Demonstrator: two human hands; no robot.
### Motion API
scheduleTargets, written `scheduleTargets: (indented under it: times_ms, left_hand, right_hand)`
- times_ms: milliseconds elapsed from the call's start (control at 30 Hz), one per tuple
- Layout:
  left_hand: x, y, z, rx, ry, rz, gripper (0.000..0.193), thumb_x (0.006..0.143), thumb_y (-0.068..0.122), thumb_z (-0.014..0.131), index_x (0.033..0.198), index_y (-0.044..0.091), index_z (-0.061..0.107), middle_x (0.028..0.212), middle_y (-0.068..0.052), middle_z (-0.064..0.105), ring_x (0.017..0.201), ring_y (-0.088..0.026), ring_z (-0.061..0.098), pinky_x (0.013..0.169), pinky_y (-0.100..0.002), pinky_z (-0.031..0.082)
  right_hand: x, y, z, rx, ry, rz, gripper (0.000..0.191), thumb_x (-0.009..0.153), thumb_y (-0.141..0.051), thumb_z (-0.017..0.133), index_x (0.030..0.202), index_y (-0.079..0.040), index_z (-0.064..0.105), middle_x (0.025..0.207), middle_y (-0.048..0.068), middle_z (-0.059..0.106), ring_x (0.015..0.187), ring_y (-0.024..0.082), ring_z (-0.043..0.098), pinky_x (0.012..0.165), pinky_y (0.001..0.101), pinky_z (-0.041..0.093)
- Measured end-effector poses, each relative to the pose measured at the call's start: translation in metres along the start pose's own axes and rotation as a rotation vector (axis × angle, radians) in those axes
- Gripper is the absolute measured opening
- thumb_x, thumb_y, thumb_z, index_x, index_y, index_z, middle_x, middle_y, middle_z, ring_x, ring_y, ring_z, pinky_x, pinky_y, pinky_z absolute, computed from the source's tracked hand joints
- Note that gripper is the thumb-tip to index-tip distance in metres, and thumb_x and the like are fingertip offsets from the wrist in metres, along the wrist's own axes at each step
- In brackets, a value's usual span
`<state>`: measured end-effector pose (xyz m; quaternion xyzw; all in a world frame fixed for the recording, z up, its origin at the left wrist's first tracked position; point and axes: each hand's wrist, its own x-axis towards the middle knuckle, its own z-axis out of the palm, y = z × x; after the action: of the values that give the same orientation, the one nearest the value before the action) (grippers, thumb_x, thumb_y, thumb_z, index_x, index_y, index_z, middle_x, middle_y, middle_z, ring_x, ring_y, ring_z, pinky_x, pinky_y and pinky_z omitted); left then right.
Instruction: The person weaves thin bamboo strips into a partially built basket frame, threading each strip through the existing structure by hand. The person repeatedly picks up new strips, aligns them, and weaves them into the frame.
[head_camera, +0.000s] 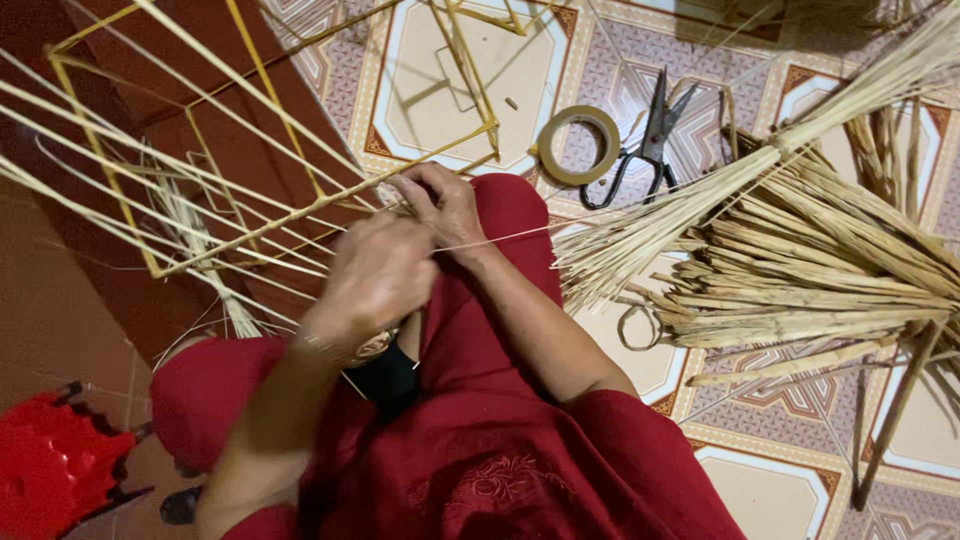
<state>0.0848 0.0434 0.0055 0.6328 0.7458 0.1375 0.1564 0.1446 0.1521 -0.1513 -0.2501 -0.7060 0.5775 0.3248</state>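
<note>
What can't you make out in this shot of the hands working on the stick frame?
Head view only:
- Fingertips of the right hand: hidden behind the left hand.
- Stick frame: top cut off by the edge.
- Red plastic object: cut off at the corner.
- Reed bundle: runs off right.

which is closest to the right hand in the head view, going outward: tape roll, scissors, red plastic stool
From the right hand:
1. tape roll, on the tiled floor just up and to its right.
2. scissors, right beside the roll, a little further out.
3. red plastic stool, far off at the lower left corner.
</note>
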Motion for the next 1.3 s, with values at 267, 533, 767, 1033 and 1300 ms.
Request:
scheduleTargets:
  times_ms: [267,533,767,1033,1300]
  left_hand:
    - [-0.066,-0.02,-0.034,0.344,-0.424,-0.395,0.031,0.083,0.025,0.058,0.11,0.012,0.065,0.11,-0.016,0.07,0.105,-0.031,0.064,0.097,-0.054,0.048]
    - [-0.025,0.026,0.044,0.48,0.23,0.098,0.035,0.09,0.021,0.056,0.119,0.004,0.067,0.13,-0.016,0.059,0.122,-0.027,0.052,0.097,-0.046,0.043]
    - [0.039,0.056,0.075,0.043,0.321,0.195,0.01,0.079,0.008,0.066,0.083,0.0,0.069,0.102,-0.016,0.059,0.107,-0.034,0.057,0.094,-0.05,0.05]
    - [-0.013,0.003,-0.019,-0.361,0.68,0.107,0.004,0.102,0.0,0.065,0.106,0.001,0.065,0.097,-0.012,0.065,0.086,-0.02,0.067,0.071,-0.034,0.059]
    - [-0.046,-0.021,-0.093,-0.678,0.971,0.17,0.004,0.115,0.001,0.059,0.116,-0.002,0.062,0.095,-0.012,0.07,0.075,-0.015,0.076,0.058,-0.023,0.065]
  right_hand:
    - [0.002,0.0,-0.011,-0.016,-0.005,-0.025,0.012,0.099,-0.013,0.072,0.102,-0.002,0.074,0.09,0.007,0.074,0.081,0.013,0.068,0.074,0.0285,0.056]
    - [0.007,-0.014,-0.02,-0.024,-0.027,-0.01,0.012,0.099,-0.015,0.072,0.102,-0.003,0.073,0.092,0.007,0.073,0.082,0.013,0.067,0.074,0.0291,0.057]
    - [-0.001,-0.019,-0.034,-0.117,-0.061,-0.105,0.014,0.097,-0.009,0.07,0.109,-0.001,0.067,0.096,0.01,0.066,0.09,0.021,0.062,0.081,0.03,0.053]
    - [0.008,0.019,-0.029,0.336,-0.064,0.199,0.012,0.099,-0.013,0.072,0.1,-0.001,0.072,0.089,-0.002,0.07,0.079,0.006,0.061,0.071,0.0229,0.051]
    - [0.005,0.017,-0.038,0.249,-0.031,0.189,0.016,0.099,-0.016,0.075,0.093,-0.001,0.071,0.083,-0.005,0.066,0.075,0.003,0.055,0.068,0.0199,0.046]
